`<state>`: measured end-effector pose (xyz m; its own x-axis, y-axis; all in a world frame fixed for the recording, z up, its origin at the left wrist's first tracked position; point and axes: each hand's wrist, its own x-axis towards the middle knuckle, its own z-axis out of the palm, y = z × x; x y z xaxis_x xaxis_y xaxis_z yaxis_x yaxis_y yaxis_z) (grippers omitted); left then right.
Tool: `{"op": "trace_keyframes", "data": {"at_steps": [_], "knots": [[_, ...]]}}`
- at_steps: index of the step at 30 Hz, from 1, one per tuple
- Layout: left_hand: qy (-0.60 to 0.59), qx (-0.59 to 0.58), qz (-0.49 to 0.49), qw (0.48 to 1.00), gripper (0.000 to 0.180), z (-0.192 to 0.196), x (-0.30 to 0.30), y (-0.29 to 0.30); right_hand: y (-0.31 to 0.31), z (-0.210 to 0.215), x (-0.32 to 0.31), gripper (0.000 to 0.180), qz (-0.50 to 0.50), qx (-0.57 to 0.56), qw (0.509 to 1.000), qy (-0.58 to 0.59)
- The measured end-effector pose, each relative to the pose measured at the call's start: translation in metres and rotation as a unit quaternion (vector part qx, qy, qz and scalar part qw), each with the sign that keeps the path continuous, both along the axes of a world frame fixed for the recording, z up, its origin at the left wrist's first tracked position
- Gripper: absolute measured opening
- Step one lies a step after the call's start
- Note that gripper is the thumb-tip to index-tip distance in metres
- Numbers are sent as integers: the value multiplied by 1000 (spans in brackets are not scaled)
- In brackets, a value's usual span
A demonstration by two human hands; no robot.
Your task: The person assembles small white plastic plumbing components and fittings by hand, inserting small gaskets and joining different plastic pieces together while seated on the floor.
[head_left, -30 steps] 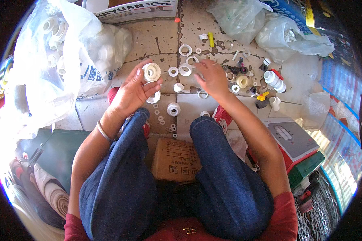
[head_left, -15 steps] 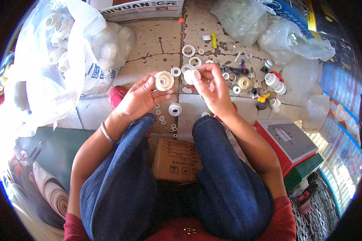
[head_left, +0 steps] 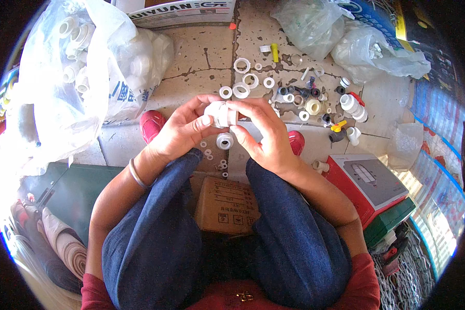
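Observation:
My left hand is closed round a white ribbed plastic pipe nut. Against its right side, my right hand grips a smaller white plastic fitting between thumb and fingers. The two pieces touch end to end; how far one sits inside the other is hidden by my fingers. Just below them on the floor lies a white fitting with a dark bore. Beyond my hands are several loose white rings, among them a large ring and a smaller thick ring.
A clear bag of white fittings bulges at the left. Small black, white and yellow parts lie scattered at the right, near a red-and-grey box. More plastic bags lie at the far right. Between my legs is a cardboard box.
My hands have come together: the right moved left and down, bringing its fitting against the nut. The left hand has turned the nut's opening from facing up toward the right.

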<state>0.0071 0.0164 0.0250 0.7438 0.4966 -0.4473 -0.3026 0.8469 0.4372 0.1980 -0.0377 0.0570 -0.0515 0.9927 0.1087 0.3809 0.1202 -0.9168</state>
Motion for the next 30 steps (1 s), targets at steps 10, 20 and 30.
{"op": "trace_keyframes", "data": {"at_steps": [10, 20, 30], "knots": [[114, 200, -28, 973, 46, -1, -1, -1, -5, -12, 7, 44, 34, 30, 995, -88], [120, 126, -73, 982, 48, -2, 0, -3, -11, -9, 6, 42, 19, 24, 994, -107], [166, 225, -79, 957, 48, -3, -1, -4, -21, -17, 2, 31, -6, -83, 992, -92]]}}
